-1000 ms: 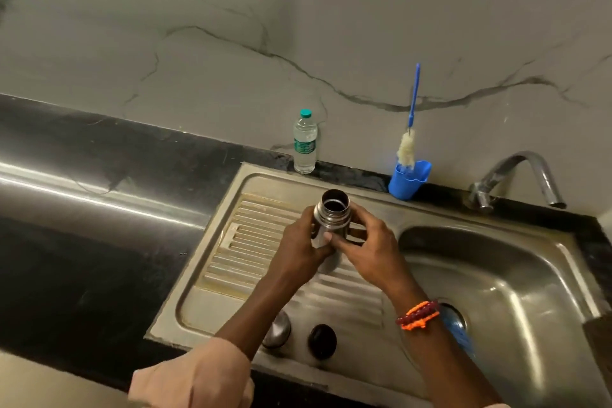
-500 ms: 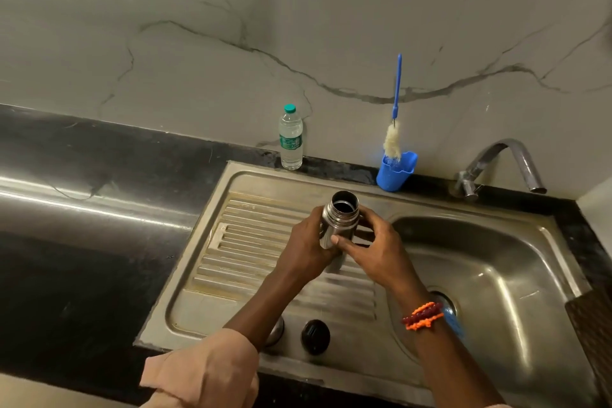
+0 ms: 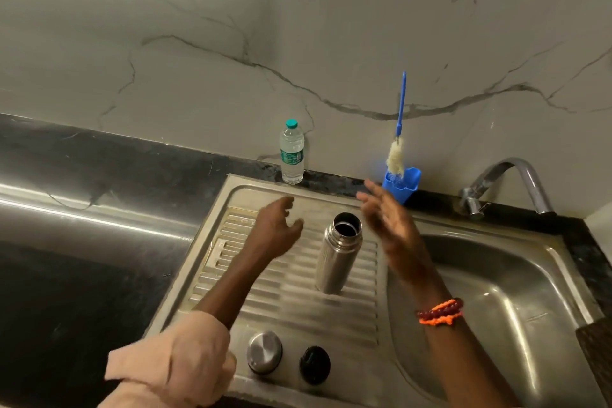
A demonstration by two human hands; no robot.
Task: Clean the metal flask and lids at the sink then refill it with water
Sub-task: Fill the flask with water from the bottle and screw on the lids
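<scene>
The metal flask (image 3: 337,255) stands upright and uncapped on the ribbed drainboard (image 3: 258,295) of the steel sink. My left hand (image 3: 276,228) hovers just left of it, fingers loosely spread, holding nothing. My right hand (image 3: 387,218) is raised to the flask's right, fingers extended and blurred, also empty. A metal lid (image 3: 264,352) and a black inner lid (image 3: 314,365) lie on the drainboard's near edge.
A small plastic water bottle (image 3: 291,152) stands at the wall behind the drainboard. A blue cup (image 3: 402,184) holding a blue-handled bottle brush (image 3: 399,129) sits near the tap (image 3: 510,182). The sink basin (image 3: 496,308) lies to the right, black counter (image 3: 82,242) to the left.
Both hands have let go of the flask, which now stands alone on the drainboard. The left hand drew away to the left, the right hand up and to the right.
</scene>
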